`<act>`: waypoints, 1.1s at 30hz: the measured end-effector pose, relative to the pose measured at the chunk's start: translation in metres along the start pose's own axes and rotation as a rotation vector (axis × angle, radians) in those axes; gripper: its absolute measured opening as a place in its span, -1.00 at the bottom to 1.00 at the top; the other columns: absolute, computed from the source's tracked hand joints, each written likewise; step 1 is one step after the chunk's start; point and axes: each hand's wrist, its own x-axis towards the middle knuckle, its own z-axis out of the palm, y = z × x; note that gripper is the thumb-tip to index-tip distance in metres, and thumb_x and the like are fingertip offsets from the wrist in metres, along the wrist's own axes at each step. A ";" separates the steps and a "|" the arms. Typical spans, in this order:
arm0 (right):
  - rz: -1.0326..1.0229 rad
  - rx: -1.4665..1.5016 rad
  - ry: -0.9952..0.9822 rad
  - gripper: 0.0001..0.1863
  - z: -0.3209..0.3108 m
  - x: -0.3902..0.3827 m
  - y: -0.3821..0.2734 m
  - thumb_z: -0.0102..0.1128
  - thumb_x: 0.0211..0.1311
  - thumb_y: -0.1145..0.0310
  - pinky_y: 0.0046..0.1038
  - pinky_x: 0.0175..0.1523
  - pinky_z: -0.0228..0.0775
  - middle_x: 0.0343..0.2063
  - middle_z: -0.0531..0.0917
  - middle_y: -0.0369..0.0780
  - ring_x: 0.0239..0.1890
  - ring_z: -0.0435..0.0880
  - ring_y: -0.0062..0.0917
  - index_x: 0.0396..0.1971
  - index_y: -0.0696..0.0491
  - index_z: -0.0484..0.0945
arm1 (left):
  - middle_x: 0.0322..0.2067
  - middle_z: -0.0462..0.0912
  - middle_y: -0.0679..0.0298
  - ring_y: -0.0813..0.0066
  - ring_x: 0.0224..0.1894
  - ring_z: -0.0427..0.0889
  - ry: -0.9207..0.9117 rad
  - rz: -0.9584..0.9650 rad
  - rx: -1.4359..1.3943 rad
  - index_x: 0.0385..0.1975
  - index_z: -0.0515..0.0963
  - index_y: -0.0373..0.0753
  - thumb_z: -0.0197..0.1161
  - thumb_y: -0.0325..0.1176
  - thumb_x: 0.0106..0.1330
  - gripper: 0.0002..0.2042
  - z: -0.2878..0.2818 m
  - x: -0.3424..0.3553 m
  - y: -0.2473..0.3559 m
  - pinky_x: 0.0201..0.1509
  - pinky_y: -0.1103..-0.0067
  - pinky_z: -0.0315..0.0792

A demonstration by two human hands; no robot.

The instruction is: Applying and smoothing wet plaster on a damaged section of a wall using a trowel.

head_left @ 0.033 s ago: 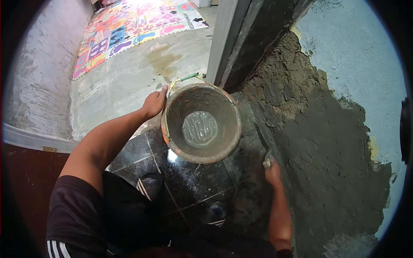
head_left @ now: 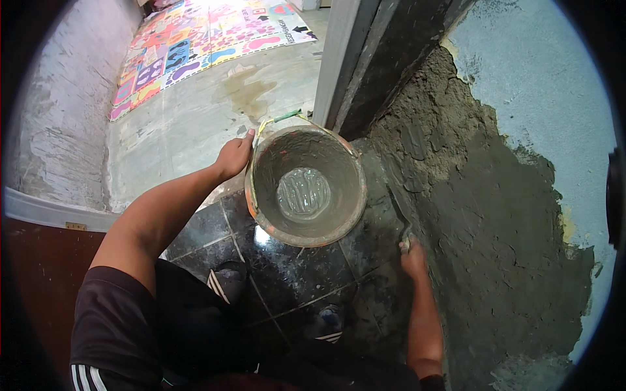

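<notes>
A mortar-stained bucket with a wire handle tops the dark tiles in the middle, a little wet grey slurry at its bottom. My left hand grips the bucket's left rim. Low on the right, my right hand is closed on the handle of a trowel, whose blade points forward along the foot of a wall coated in wet grey mortar. Above that coat the mortar is rougher, bordered by pale blue paint.
A grey door frame rises beside the bucket. Beyond lies a concrete floor with a damp stain and a colourful printed sheet. A brown door stands at lower left, a plastered wall behind it. My sandalled feet are below the bucket.
</notes>
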 end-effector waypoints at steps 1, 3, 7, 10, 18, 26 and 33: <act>0.013 -0.003 0.011 -0.48 0.005 0.010 0.005 0.17 0.36 0.17 -0.03 0.14 0.41 -0.02 0.61 0.20 0.06 0.56 0.16 0.16 0.24 0.49 | -0.42 0.63 -0.23 -0.20 -0.21 0.61 -0.001 -0.001 0.005 -0.50 0.61 -0.46 -0.34 0.27 0.51 -0.16 0.000 0.000 -0.001 -0.01 0.15 0.39; 0.029 -0.003 0.022 -0.49 0.009 0.022 0.011 0.17 0.36 0.18 -0.03 0.14 0.40 0.00 0.61 0.19 0.07 0.56 0.16 0.15 0.23 0.50 | -0.42 0.65 -0.18 -0.16 -0.21 0.62 -0.032 -0.020 0.017 -0.49 0.63 -0.44 -0.34 0.28 0.50 -0.17 -0.001 0.000 -0.004 -0.01 0.17 0.40; 0.027 -0.012 0.030 -0.47 0.004 0.029 0.020 0.18 0.36 0.19 -0.05 0.16 0.40 -0.02 0.62 0.21 0.07 0.58 0.14 0.17 0.27 0.49 | -0.43 0.67 -0.12 -0.10 -0.23 0.64 -0.014 -0.006 -0.032 -0.50 0.65 -0.41 -0.33 0.28 0.50 -0.17 -0.002 0.000 -0.010 -0.01 0.20 0.41; 0.017 0.108 0.094 -0.50 -0.007 0.027 0.020 0.19 0.37 0.24 -0.19 0.00 0.46 -0.11 0.68 0.08 -0.12 0.65 -0.11 0.18 0.27 0.49 | -0.44 0.68 -0.07 -0.06 -0.25 0.65 -0.016 -0.008 -0.036 -0.51 0.66 -0.38 -0.33 0.28 0.50 -0.18 -0.002 0.000 -0.009 -0.02 0.22 0.42; 0.209 0.537 0.004 -0.46 -0.067 -0.009 -0.021 0.22 0.38 0.26 -0.49 -0.35 0.40 -0.42 0.63 -0.26 -0.50 0.51 -0.63 0.23 0.29 0.44 | -0.42 0.66 -0.19 -0.17 -0.23 0.62 -0.027 -0.034 0.028 -0.51 0.62 -0.45 -0.32 0.27 0.50 -0.17 -0.002 -0.003 0.005 -0.01 0.17 0.41; 0.079 0.339 0.193 -0.41 -0.012 -0.023 0.022 0.26 0.35 0.17 -0.31 -0.04 0.50 -0.24 0.71 0.02 -0.19 0.71 -0.26 0.13 0.39 0.48 | -0.44 0.67 -0.11 -0.08 -0.23 0.65 -0.007 -0.007 -0.009 -0.51 0.64 -0.41 -0.32 0.26 0.51 -0.19 -0.004 -0.003 0.003 -0.02 0.21 0.42; 0.201 0.255 0.069 -0.40 0.029 0.009 0.068 0.28 0.32 0.08 -0.21 0.16 0.44 -0.08 0.66 0.21 0.07 0.65 0.03 0.07 0.35 0.55 | -0.47 0.66 -0.04 -0.03 -0.28 0.63 -0.026 0.006 -0.005 -0.53 0.62 -0.39 -0.32 0.26 0.51 -0.20 -0.003 -0.002 -0.002 -0.04 0.24 0.41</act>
